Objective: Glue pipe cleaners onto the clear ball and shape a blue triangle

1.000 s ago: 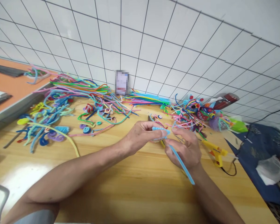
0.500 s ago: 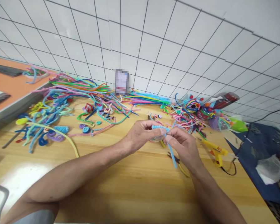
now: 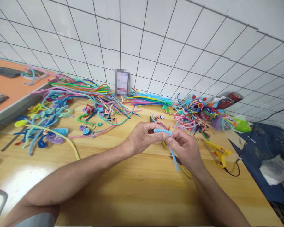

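Between my two hands is a light blue pipe cleaner coil (image 3: pixel 162 130), wound in tight turns, with a straight tail (image 3: pixel 174 157) hanging down. My left hand (image 3: pixel 146 135) pinches the coil from the left, thumb in front. At the coil's right end my right hand (image 3: pixel 183 146) pinches the pipe cleaner with thumb and forefinger, where the tail leaves. Fingers partly cover the piece. Below, yellow-handled pliers (image 3: pixel 186 171) lie on the table, partly hidden by my right hand.
A yellow glue gun (image 3: pixel 219 153) lies to the right with its cord. Loose pipe cleaners (image 3: pixel 54 115) are heaped at the left, and straight bundles (image 3: pixel 149 99) lie along the tiled wall. Finished colourful pieces (image 3: pixel 198 107) stand at the back right, near a phone-like blurred panel (image 3: pixel 122 82).
The fingers of my right hand have shifted slightly at the coil's end, and the blue tail has swung a little left. Both hands keep their hold.
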A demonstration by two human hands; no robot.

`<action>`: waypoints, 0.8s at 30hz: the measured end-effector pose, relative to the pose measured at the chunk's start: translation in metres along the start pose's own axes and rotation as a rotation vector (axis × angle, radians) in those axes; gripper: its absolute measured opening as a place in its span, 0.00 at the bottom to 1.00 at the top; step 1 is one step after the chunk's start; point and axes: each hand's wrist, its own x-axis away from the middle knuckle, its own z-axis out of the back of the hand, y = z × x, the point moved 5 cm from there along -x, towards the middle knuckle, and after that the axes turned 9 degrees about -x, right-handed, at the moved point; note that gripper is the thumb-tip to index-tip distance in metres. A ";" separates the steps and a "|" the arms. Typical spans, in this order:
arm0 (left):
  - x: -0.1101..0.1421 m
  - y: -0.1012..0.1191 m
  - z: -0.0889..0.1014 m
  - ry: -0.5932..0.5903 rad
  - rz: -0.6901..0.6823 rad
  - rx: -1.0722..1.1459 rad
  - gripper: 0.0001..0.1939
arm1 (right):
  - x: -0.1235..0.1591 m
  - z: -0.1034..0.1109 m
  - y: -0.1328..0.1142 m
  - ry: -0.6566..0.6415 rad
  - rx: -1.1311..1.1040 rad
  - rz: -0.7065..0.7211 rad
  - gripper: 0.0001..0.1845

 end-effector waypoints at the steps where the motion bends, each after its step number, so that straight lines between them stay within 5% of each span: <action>1: 0.000 0.000 0.000 -0.004 -0.004 -0.002 0.13 | 0.000 0.000 0.000 0.000 -0.002 0.002 0.11; 20: -0.001 -0.002 -0.004 -0.066 -0.016 0.072 0.13 | -0.002 -0.004 0.000 -0.038 -0.151 -0.029 0.08; 24: 0.000 -0.001 -0.004 0.021 -0.042 0.091 0.16 | 0.000 -0.004 -0.001 0.010 -0.120 0.018 0.08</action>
